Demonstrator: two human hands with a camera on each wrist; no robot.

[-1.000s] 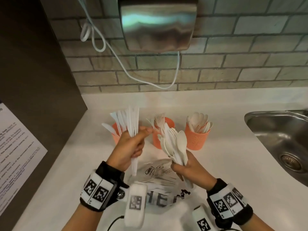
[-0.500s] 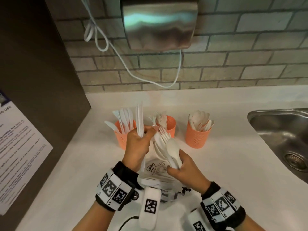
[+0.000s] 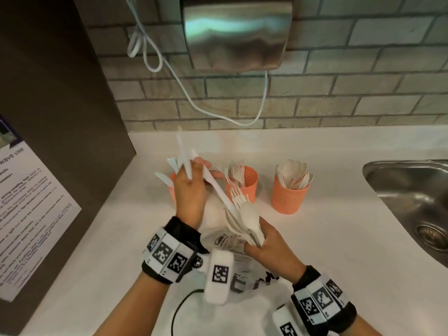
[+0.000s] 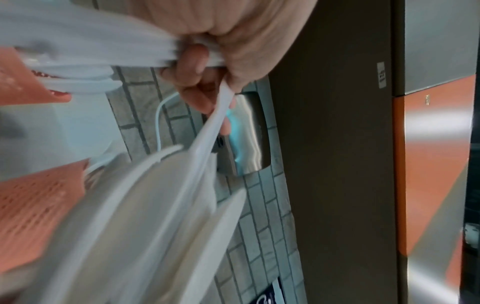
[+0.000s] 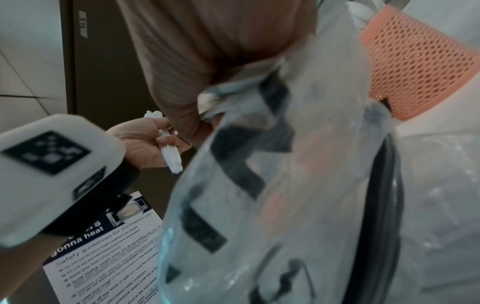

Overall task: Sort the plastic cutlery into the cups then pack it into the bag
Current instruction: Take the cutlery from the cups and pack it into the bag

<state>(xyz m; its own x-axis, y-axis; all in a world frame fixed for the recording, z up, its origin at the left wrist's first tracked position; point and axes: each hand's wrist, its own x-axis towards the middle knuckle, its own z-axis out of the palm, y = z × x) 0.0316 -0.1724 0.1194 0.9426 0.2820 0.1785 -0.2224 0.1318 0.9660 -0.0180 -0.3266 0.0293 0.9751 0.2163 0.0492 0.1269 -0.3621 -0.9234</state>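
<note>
My left hand [image 3: 197,177] grips several white plastic knives [image 3: 184,156] above the left orange cup [image 3: 172,190], which it partly hides. One knife [image 3: 219,190] slants down-right from that hand to the bundle of spoons and forks [image 3: 244,218], which my right hand [image 3: 258,241] holds over the clear printed bag [image 3: 225,240]. The middle orange cup [image 3: 246,184] holds forks and the right orange cup [image 3: 289,197] holds spoons. The left wrist view is blurred but shows fingers [image 4: 194,67] curled round the knives [image 4: 103,53]. The bag [image 5: 298,185] fills the right wrist view.
A steel sink [image 3: 409,190] is set into the white counter [image 3: 327,238] at the right. A hand dryer [image 3: 236,32] with a white cable [image 3: 218,115] hangs on the brick wall. A dark panel [image 3: 60,105] with a paper notice [image 3: 29,214] stands at the left.
My left hand has tilted its knives, and one now reaches down to the right hand's bundle. My right hand has sunk lower with the spoons and forks, closer to the bag.
</note>
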